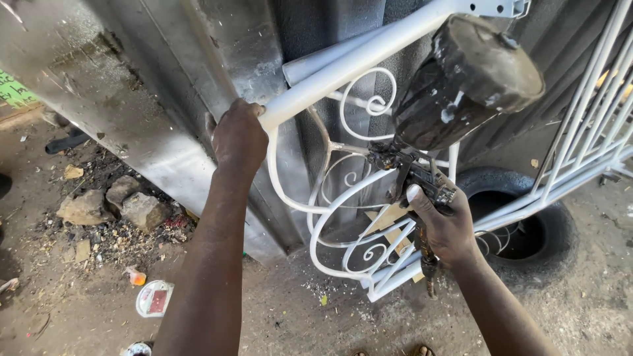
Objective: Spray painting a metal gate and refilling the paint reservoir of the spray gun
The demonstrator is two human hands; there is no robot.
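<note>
The left hand (239,135) wraps its fingers closed around the top tube of a white scrollwork frame (343,217), steadying it where it stands tilted on the dirt floor (290,316) against a grey metal wall (151,99). The right hand (445,227) grips a spray gun (422,178), one finger raised along its trigger, nozzle close to the scrolls. The gun's dark cup (468,79) sits on top, feeding downward. A tyre (527,244) lies behind the frame's lower end.
</note>
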